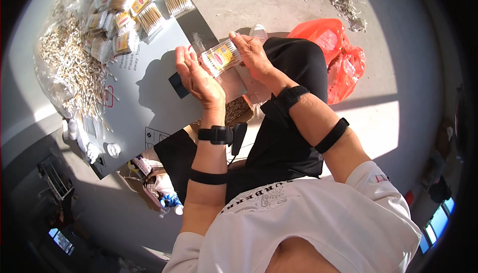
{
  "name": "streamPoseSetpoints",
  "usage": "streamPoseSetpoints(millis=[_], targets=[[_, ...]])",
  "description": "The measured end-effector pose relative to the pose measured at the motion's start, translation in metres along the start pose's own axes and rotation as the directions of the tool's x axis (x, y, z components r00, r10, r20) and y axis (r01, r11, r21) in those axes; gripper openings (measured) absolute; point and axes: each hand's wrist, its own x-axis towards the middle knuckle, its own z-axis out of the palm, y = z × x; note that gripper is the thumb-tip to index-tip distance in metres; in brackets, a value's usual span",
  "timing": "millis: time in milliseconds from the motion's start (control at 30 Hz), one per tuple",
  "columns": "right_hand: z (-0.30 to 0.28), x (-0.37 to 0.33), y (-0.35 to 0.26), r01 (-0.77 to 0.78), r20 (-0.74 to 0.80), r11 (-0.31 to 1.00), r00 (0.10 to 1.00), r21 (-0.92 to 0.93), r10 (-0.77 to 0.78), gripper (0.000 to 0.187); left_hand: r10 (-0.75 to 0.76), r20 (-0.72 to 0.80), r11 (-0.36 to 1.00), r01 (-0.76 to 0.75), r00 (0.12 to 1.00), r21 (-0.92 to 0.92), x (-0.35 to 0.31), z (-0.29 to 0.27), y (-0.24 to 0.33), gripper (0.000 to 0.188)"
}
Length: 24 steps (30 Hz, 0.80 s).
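A clear plastic pack of cotton swabs (219,59) with a yellow label is held over the table's right edge. My right hand (255,58) grips its right end, thumb along the upper corner. At its left end is my left hand (200,79), palm turned up and fingers stretched out and slightly curved. The pack's end lies against or very close to that palm; contact is hard to make out. A crumpled flap of clear plastic (198,43) stands up beside the left fingers.
On the grey table (149,81), several filled swab packs (149,18) are piled at the far left beside a large heap of loose swabs (67,59). A red plastic bag (343,68) sits on the floor at right. Below the table's edge is a box of swabs (238,111).
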Motion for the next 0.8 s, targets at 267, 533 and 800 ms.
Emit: streamPoseSetpoints(millis=[267, 533, 800], targets=[[-0.022, -0.004, -0.010, -0.302, 0.072, 0.822, 0.949, 0.482, 0.307, 0.019, 0.079, 0.044, 0.997, -0.079, 0.996, 0.010, 0.006, -0.013, -0.006, 0.064], [-0.034, -0.006, -0.008, -0.325, 0.178, 0.836, 0.945, 0.442, 0.274, 0.015, 0.088, 0.091, 0.986, -0.100, 0.992, 0.130, 0.003, -0.012, -0.005, 0.055], [-0.019, -0.006, -0.012, -0.275, 0.038, 0.898, 0.960, 0.344, 0.279, 0.022, 0.088, 0.070, 0.977, -0.099, 0.994, 0.186, 0.002, -0.007, -0.002, 0.054]])
